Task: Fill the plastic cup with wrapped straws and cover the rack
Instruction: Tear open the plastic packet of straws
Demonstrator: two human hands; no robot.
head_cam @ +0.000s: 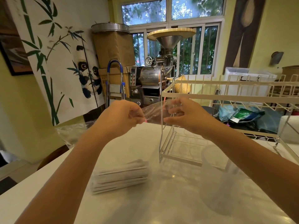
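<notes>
Nearest the camera, the two bare forearms reach out over the white table (48, 188). Below the right forearm stands the plastic cup (221, 180), clear, upright and blurred; whether anything is in it cannot be told. Left of the cup, under the gap between the arms, the wrapped straws (121, 177) lie flat on the table in a loose white bundle, apart from the cup.

Farther out, the left hand (121, 117) has its fingers curled and pinches one edge of a clear plastic sheet (153, 113). The right hand (186, 115) grips the sheet's other side with bent fingers. The sheet hangs stretched between them above the table, just at the near left corner of the white wire rack (226, 94). The rack's upright corner post stands right in front of the sheet and the right hand's fingers, and its lower shelf sits behind the cup.

A crumpled clear bag (71, 135) lies at the table's far left edge. Beyond the table stand a metal roasting machine (155, 75) with a funnel on top, cardboard boxes (113, 46), a blue-handled folding ladder (114, 81) and a panda-and-bamboo wall hanging (64, 62). Behind the rack are clear storage bins (246, 78) and some coloured bags (242, 115).
</notes>
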